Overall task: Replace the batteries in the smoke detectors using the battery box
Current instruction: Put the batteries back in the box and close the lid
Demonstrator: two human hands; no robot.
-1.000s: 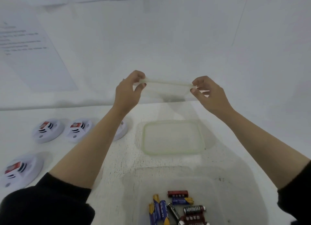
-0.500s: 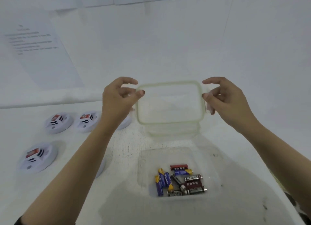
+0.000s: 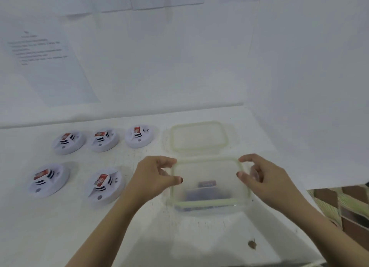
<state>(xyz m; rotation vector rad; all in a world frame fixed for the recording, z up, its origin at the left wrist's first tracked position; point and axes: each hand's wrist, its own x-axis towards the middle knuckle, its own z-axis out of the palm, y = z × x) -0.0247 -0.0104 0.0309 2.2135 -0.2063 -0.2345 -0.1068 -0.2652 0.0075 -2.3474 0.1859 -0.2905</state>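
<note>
A clear battery box [image 3: 209, 212] sits on the white table, with blurred batteries [image 3: 207, 193] showing inside. Over it I hold a clear lid with a green rim [image 3: 205, 203]. My left hand [image 3: 153, 177] pinches the lid's left edge and my right hand [image 3: 263, 179] pinches its right edge. A second green-rimmed lid [image 3: 199, 123] lies flat just behind the box. To the left are several white round smoke detectors with red labels: three in a back row [image 3: 67, 142] [image 3: 103, 140] [image 3: 139, 136] and two nearer [image 3: 48, 179] [image 3: 105, 185].
A printed sheet [image 3: 46, 67] hangs on the white wall at the left, with more papers higher up. The table ends at the right, where a patterned floor [image 3: 343, 207] shows. A small brown stain [image 3: 252, 244] marks the table near me.
Both hands have carried the lid from up in the air down and toward me, onto the battery box. The view has tilted, so all the detectors and the other lid now show.
</note>
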